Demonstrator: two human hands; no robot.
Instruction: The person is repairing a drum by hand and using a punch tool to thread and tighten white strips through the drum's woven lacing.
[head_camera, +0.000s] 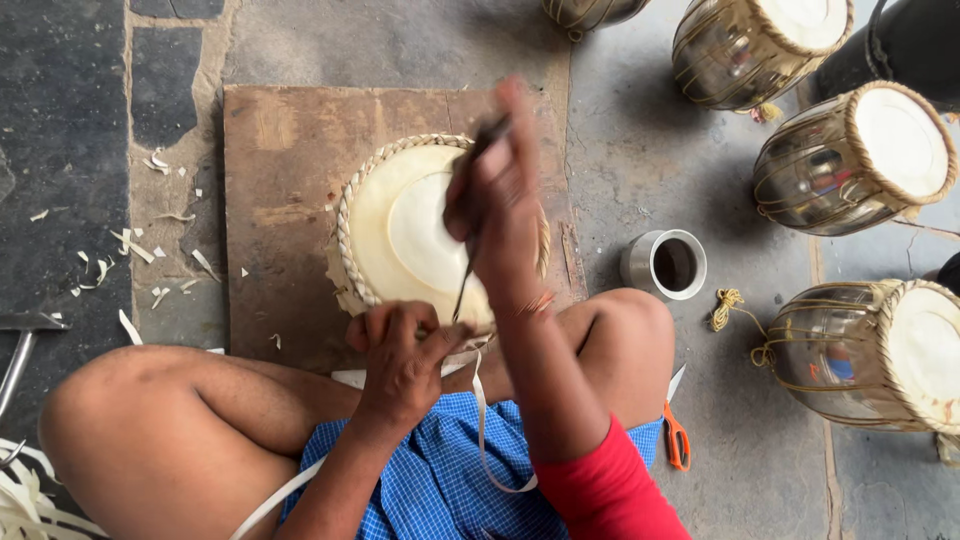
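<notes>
Right hand (497, 205) raised over the drum head (400, 235), motion-blurred, fingers clamped on a thin dark tool (468, 270) whose tip points down at the near rim. Left hand (400, 350) at that rim, fingers pinched on a pale strap (480, 420). Drum head sits on a wooden board (285, 200) on stone floor (650, 150). Metal cup (668, 264), orange scissors (677, 435), finished drums (855, 160) to the right.

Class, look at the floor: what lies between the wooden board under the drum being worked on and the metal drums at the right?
In the head view, a small metal cup of dark liquid stands on bare grey floor between the wooden board and the metal drums.
</notes>
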